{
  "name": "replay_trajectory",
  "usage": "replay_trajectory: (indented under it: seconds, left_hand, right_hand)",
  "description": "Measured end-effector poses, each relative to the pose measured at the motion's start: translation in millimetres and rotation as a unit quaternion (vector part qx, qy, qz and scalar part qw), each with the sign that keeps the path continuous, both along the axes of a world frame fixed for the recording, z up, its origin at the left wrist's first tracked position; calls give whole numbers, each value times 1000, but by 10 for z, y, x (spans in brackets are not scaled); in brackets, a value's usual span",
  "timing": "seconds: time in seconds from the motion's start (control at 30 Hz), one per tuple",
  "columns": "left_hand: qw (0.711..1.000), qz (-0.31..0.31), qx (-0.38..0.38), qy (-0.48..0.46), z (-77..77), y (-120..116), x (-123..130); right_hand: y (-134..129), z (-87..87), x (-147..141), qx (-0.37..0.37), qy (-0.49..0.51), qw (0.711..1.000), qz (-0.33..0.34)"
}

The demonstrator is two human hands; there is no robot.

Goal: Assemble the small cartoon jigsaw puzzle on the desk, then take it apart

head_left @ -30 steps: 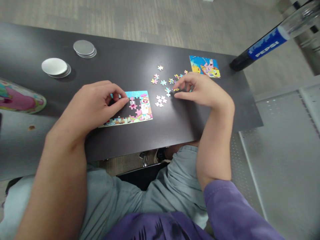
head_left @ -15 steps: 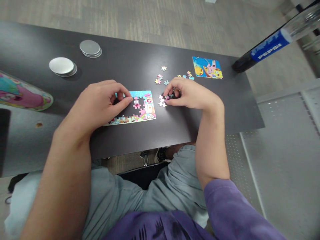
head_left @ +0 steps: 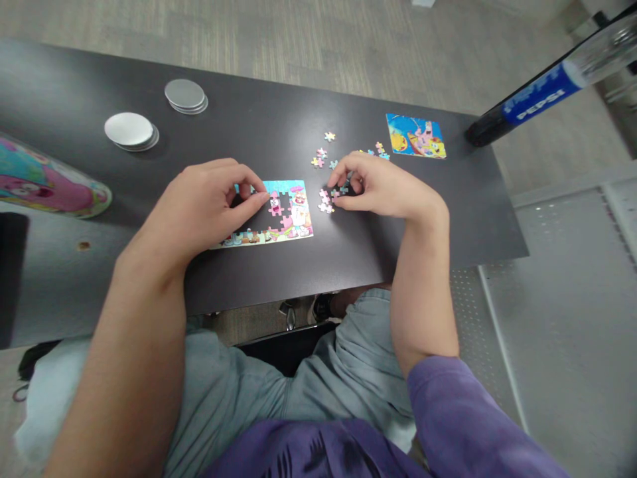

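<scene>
The partly assembled jigsaw puzzle point(head_left: 300, 211) lies flat, its border joined and dark tabletop showing through its middle. My left hand point(head_left: 219, 199) covers the puzzle's left side, thumb and index finger pinched together. Their tips meet at the upper left edge of a pink puzzle piece with a face point(head_left: 275, 205); anything between them is hidden. To the right, my right hand point(head_left: 371, 182) is curled low over the table with thumb and index finger apart. Beside those fingertips lie several loose pink puzzle pieces point(head_left: 326, 200); the palm hides others.
More loose pieces point(head_left: 318, 159) lie behind my right hand. A blue picture card point(head_left: 417, 136) and a Pepsi bottle point(head_left: 537, 99) are at the right. Two stacks of metal discs point(head_left: 185, 95) and a colourful cylindrical tin point(head_left: 50, 179) occupy the left.
The whole view has shifted slightly, so the table and things on it sit a little further right. Both hands keep nearly the same pose beside the same pieces.
</scene>
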State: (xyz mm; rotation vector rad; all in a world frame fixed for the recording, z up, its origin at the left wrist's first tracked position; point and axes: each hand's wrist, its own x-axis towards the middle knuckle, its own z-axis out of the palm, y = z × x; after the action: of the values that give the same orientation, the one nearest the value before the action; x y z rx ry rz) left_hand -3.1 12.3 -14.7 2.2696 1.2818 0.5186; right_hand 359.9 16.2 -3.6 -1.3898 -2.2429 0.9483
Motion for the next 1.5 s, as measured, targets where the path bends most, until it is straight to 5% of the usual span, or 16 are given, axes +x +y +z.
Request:
replay_trajectory:
  seconds: [0.27,0.5,0.77,1.0,1.3,1.5]
  left_hand:
    - [1000,-1,-8,2,17,-8,0]
    - [1000,-6,7,-3,-28,8,-18]
    - [1000,-11,15,0,-35,8,-27]
    - [1000,13,8,-4,-22,-13,-28]
    - [999,21,-16,25,73,-45,8]
    - [1000,9,-4,12,50,-26,-7]
  right_hand:
    - [53,-59,-89,13,-7,999,31]
    - [-1,-53,-132,-47,68,996,30]
    - [-161,170,-669,-64,144,987,28]
    - [-181,54,-885,-151,154,975,48]
    - [-132,-100,-939,-97,150,981,75]
    - [-155,-24,-944,-97,117,987,52]
